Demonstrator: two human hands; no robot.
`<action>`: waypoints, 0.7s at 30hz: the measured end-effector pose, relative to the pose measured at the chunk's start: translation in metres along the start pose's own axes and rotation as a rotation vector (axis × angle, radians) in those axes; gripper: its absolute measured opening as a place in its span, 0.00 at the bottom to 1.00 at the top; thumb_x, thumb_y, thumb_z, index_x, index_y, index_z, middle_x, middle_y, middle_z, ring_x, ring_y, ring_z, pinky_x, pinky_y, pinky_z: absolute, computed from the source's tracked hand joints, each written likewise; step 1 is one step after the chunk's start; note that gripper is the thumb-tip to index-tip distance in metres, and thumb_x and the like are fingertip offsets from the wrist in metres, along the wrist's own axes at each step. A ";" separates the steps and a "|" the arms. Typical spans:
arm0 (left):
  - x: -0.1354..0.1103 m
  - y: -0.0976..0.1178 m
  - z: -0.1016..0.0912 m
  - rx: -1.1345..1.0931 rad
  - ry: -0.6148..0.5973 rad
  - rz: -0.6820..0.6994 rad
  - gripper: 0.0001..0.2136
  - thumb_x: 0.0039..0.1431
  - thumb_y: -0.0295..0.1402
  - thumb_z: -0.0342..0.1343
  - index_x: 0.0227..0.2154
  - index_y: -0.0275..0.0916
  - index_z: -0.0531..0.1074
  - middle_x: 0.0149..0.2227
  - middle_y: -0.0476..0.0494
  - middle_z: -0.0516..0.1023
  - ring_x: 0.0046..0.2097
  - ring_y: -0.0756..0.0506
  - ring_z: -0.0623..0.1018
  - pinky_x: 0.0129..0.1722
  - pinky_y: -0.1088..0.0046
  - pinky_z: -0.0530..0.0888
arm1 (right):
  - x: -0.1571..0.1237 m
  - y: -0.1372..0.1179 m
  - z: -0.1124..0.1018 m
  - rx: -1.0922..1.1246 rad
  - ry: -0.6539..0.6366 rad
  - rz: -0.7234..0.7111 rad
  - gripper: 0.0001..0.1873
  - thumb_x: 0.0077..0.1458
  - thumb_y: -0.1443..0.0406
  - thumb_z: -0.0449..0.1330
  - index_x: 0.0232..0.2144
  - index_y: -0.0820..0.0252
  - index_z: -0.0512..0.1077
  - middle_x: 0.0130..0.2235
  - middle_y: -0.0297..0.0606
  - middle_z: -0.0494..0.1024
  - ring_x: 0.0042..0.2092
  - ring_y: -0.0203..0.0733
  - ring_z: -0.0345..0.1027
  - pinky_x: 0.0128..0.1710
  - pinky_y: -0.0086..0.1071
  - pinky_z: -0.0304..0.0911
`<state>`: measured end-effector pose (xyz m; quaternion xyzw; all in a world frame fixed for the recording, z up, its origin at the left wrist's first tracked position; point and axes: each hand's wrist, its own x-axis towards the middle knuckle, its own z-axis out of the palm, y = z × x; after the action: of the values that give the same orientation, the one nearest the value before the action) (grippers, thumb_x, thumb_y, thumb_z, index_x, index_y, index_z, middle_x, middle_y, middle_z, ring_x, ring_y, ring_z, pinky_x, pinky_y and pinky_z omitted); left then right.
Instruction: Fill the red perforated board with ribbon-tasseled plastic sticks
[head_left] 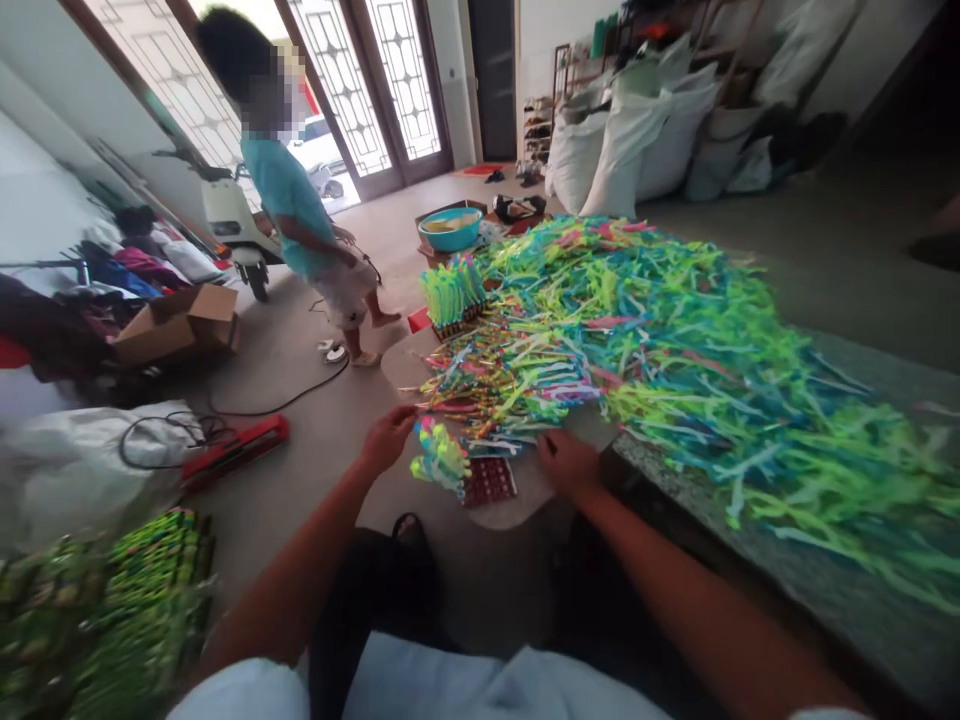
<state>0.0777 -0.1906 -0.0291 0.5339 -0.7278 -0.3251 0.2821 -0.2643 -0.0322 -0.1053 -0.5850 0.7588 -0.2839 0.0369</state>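
Observation:
My left hand (pixel 390 437) is at the left edge of a spread of thin sticks with coloured strips (pixel 487 375), its fingertips pressed together; what is in them is too small to make out. On the other side of the spread, my right hand (pixel 568 462) has its fingers curled by the strip ends, and I cannot make out what they hold. Between the hands stands a small yellow-green and pink bunch (pixel 439 455) beside a dark red patterned packet (pixel 490 482). Behind the sticks is an upright bundle of green-topped pieces (pixel 454 292).
A large heap of green and blue strips (pixel 675 330) covers the grey slab (pixel 757 525) on my right. A person (pixel 300 210) stands ahead on the left near a scooter (pixel 232 225). A blue basin (pixel 450 230), white sacks (pixel 622 150) and a red tool (pixel 236 450) with a cord are around.

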 end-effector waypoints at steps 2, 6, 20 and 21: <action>-0.051 -0.009 0.000 0.058 -0.130 0.017 0.19 0.61 0.40 0.56 0.50 0.38 0.79 0.46 0.40 0.84 0.46 0.41 0.82 0.50 0.63 0.78 | -0.002 -0.005 -0.004 0.030 -0.039 0.041 0.16 0.69 0.57 0.54 0.36 0.59 0.78 0.36 0.40 0.81 0.37 0.42 0.72 0.34 0.32 0.51; -0.116 -0.016 0.019 0.149 -0.274 0.135 0.26 0.58 0.40 0.62 0.59 0.40 0.73 0.56 0.37 0.79 0.53 0.38 0.80 0.56 0.57 0.77 | -0.016 -0.021 -0.007 0.147 -0.091 0.020 0.14 0.68 0.59 0.55 0.40 0.59 0.78 0.39 0.40 0.82 0.40 0.44 0.73 0.37 0.32 0.56; -0.130 0.011 0.095 0.204 -0.011 0.255 0.09 0.60 0.39 0.67 0.35 0.38 0.78 0.40 0.41 0.79 0.41 0.44 0.79 0.44 0.68 0.76 | -0.007 -0.070 -0.017 -0.143 -0.311 -0.204 0.15 0.68 0.61 0.55 0.52 0.58 0.76 0.51 0.47 0.78 0.49 0.49 0.74 0.46 0.36 0.64; -0.131 0.011 0.095 0.195 -0.018 0.265 0.09 0.61 0.39 0.66 0.33 0.38 0.78 0.39 0.42 0.79 0.39 0.46 0.78 0.42 0.70 0.75 | -0.007 -0.070 -0.019 -0.142 -0.317 -0.212 0.14 0.69 0.61 0.55 0.50 0.57 0.77 0.50 0.46 0.79 0.48 0.48 0.74 0.46 0.35 0.64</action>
<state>0.0346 -0.0459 -0.0885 0.4552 -0.8224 -0.2174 0.2629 -0.2091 -0.0291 -0.0578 -0.7002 0.6956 -0.1364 0.0845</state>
